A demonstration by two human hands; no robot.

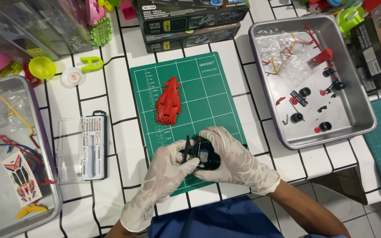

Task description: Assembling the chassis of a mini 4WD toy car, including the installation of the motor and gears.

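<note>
Gloved fingers (189, 165) of the left hand (166, 174) curl closed around the left side of a small black toy car chassis (201, 155), thumb pressed on top. The right hand (232, 158), also in a white glove, grips the chassis from the right, its fingers wrapped over the top and far end. The chassis sits just above the near edge of the green cutting mat (199, 92), toward the mat's near right corner, with a thin black piece sticking up beside the left thumb.

Farther up the mat, left of its middle, lies a red car body shell (168, 101), pointing toward the far edge. Just off the mat's left edge a clear case of small screwdriver bits (82, 147) rests on the white tiled table (115, 88). Off the mat's right edge stands a metal tray (358, 110) holding black wheels (304, 92), red parts and a crumpled clear bag (283, 53). At the table's left edge a second metal tray (45, 145) holds a sticker sheet (20, 178) and plastic sprues. Beyond the mat's far edge lie stacked dark kit boxes (190, 20), with bright plastic toys at the far left corner.
</note>
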